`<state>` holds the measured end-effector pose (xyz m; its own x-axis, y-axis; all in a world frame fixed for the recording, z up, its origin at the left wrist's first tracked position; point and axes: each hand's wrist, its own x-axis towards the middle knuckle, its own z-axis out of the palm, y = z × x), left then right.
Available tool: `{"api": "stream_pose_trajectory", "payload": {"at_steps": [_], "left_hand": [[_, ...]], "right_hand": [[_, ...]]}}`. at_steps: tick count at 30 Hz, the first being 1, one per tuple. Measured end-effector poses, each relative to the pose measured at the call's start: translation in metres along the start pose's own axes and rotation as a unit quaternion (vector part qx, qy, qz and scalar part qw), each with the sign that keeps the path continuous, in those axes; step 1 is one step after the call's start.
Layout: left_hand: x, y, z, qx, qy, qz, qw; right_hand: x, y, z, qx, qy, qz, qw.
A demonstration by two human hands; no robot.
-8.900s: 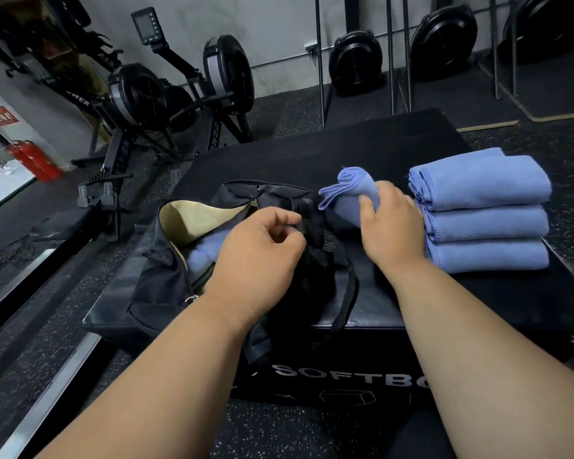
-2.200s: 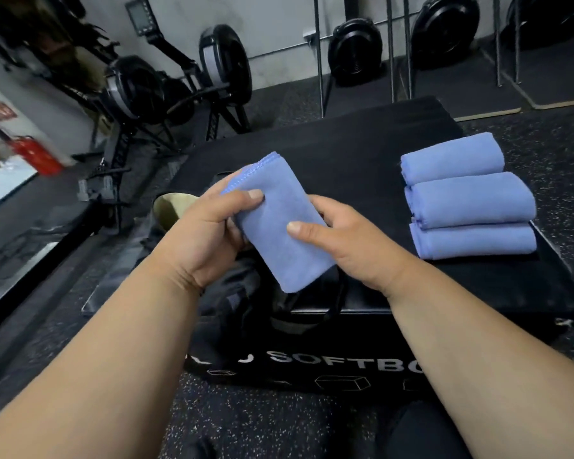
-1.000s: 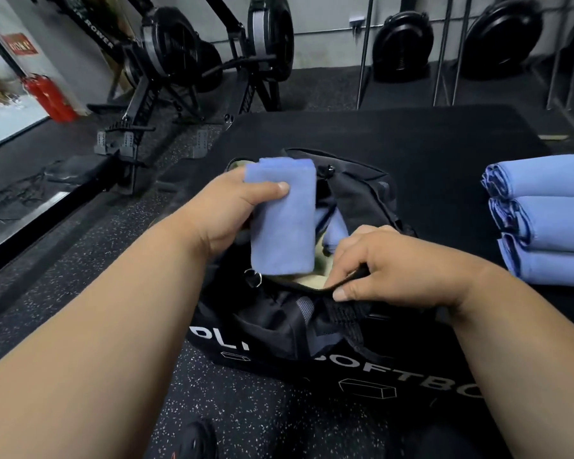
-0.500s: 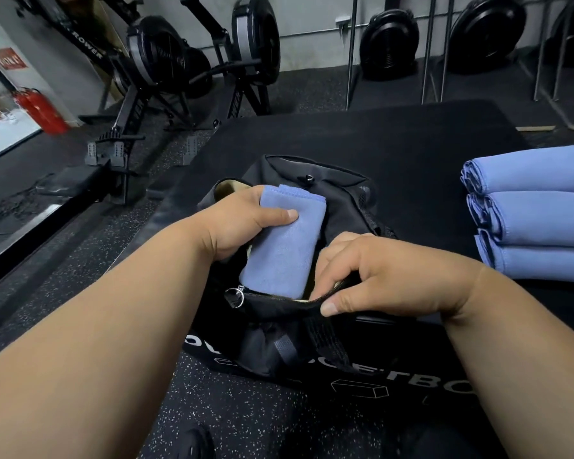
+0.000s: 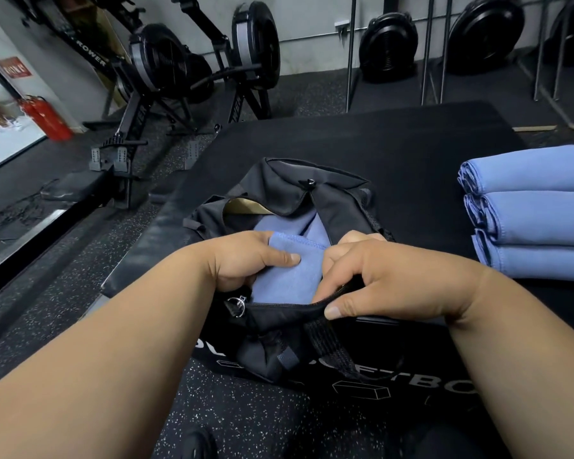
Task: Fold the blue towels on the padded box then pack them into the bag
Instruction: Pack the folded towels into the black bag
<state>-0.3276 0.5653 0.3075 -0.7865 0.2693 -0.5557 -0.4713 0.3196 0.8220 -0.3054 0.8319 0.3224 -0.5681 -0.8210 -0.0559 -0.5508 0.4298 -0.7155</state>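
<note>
A black bag (image 5: 332,197) lies open on the near left corner of the black padded box (image 5: 395,144). My left hand (image 5: 249,260) grips a folded blue towel (image 5: 289,276), which stands half inside the bag's mouth. My right hand (image 5: 381,279) pinches the near zipper edge of the bag and holds it open. More blue towel (image 5: 279,226) shows deeper inside the bag. Three folded blue towels (image 5: 531,210) lie side by side on the box at the right.
Two rowing machines (image 5: 166,71) stand on the speckled rubber floor to the left behind the box. A red fire extinguisher (image 5: 47,117) stands by the left wall. Black fan wheels (image 5: 388,44) and metal rack posts (image 5: 352,51) line the back wall.
My left hand has pushed the folded towel lower into the bag. My right hand keeps its hold on the bag's edge. The camera has moved closer.
</note>
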Motion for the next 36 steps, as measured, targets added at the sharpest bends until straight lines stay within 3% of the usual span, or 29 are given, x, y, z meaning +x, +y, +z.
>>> {"api": "stream_pose_trajectory", "payload": {"at_steps": [4,20,23,36], "left_hand": [[-0.004,0.0,-0.001,0.026,-0.031,-0.03,0.999],[-0.003,-0.021,0.006,-0.096,-0.002,-0.114,0.989],[-0.003,-0.02,0.009,-0.09,-0.025,-0.122,0.988],[0.009,-0.027,0.007,-0.072,-0.078,-0.03,0.994]], "right_hand": [[-0.001,0.0,0.0,-0.015,-0.011,-0.001,1.0],[-0.001,-0.004,-0.004,0.006,-0.035,-0.004,0.999],[-0.001,-0.004,-0.004,0.005,-0.04,-0.006,0.999],[-0.001,0.002,-0.002,0.011,-0.04,0.006,0.999]]}}
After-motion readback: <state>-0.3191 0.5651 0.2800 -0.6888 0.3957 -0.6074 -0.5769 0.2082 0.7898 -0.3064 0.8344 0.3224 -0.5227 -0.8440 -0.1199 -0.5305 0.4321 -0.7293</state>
